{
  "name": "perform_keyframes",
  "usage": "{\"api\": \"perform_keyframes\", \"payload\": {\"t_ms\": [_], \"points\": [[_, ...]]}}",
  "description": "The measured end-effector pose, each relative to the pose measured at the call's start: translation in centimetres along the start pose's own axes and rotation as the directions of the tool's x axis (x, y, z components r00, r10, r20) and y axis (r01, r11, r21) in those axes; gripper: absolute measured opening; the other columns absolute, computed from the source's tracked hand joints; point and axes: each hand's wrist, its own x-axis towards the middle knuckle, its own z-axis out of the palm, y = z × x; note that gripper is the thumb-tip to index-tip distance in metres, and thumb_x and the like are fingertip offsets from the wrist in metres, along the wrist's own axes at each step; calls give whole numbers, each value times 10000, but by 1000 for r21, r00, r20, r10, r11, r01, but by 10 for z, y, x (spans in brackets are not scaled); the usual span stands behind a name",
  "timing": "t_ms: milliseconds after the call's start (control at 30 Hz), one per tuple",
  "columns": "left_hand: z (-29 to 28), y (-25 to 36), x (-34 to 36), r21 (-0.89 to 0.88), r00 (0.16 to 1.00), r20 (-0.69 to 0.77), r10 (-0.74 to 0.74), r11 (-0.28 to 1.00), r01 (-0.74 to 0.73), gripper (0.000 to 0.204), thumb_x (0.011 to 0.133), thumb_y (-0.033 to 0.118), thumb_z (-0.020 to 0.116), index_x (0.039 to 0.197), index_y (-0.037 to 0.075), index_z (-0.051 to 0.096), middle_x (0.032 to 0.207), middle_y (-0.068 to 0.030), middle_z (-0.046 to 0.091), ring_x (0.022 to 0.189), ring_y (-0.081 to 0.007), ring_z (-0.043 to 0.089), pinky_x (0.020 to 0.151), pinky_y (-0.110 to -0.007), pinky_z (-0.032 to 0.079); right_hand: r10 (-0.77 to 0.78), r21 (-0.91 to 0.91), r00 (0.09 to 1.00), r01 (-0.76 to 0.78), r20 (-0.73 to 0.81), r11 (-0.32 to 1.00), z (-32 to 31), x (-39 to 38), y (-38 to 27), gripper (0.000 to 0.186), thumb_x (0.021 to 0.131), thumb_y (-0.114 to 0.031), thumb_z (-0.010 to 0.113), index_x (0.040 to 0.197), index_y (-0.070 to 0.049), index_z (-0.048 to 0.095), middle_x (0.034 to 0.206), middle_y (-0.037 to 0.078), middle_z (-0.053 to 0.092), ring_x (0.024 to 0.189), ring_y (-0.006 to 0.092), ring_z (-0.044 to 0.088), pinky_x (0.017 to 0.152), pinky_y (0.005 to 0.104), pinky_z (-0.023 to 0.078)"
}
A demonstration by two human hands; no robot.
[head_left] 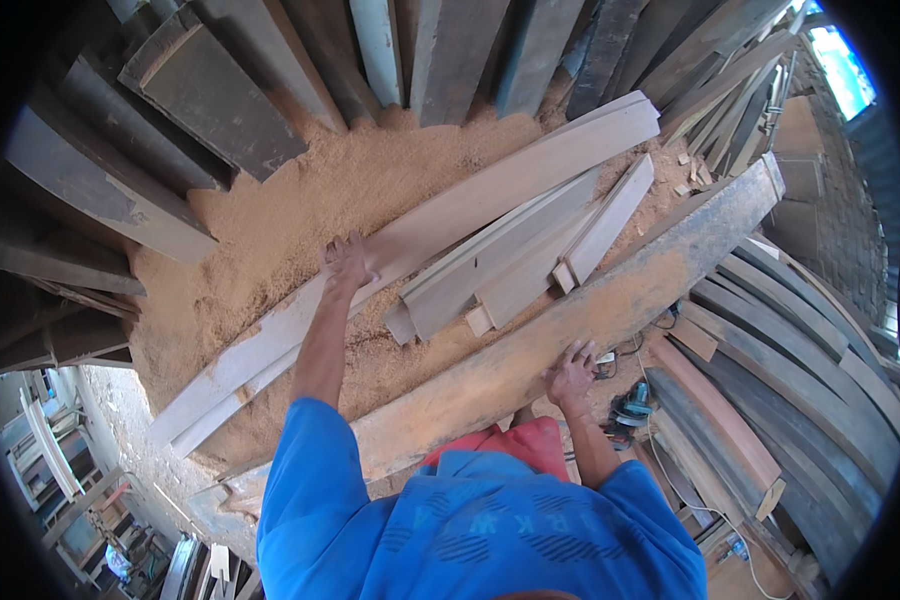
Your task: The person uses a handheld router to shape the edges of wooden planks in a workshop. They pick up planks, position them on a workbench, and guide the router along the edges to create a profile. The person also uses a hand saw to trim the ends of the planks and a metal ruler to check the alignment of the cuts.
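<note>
My left hand point(348, 262) lies on a long pale board point(490, 200), its fingers spread near the far edge. This board slants from the lower left to the upper right over a bed of sawdust. My right hand point(572, 375) rests with fingers apart on a thick, dust-covered plank point(440, 375) close to my body. Between the two lie several shorter pale pieces: a wide board point(500, 255) and a narrow length point(610, 215) with a small step at its end. Neither hand has its fingers wrapped round anything.
Dark planks point(215, 100) stand in a row along the far side, their feet in sawdust point(270, 220). On my right are stacked timbers point(800, 340), a green and black power tool point(630, 405) and a white cord point(660, 465). More wood lies at the lower left.
</note>
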Motion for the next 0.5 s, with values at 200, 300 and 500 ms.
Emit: {"api": "perform_keyframes", "payload": {"t_ms": [200,300,500], "points": [[0,-29,17,-61,985,44,169,984,-166,821,700,368,891,1375,97,511,1387,-222,542,1324,-381,501,1151,-518,331,-24,8,999,25,-40,1000,-5,-1,-1,1124,765,-456,803,1558,65,201,1583,399,150,1382,566,323,1130,605,305],[3,-42,14,-273,965,-28,261,927,-258,741,712,282,876,1327,63,526,1283,-225,606,1240,-391,562,1073,-509,436,45,7,998,-45,52,999,-16,0,-8,1129,764,-478,803,1564,49,204,1585,397,145,1389,560,320,1096,599,364],[15,-38,-14,-202,939,102,329,931,-304,833,685,238,865,1410,76,488,1252,-245,633,1185,-399,611,1040,-507,479,102,5,979,-104,176,995,-24,7,-9,1089,812,-478,781,1571,44,199,1633,334,85,1460,527,248,1142,549,361]]}}
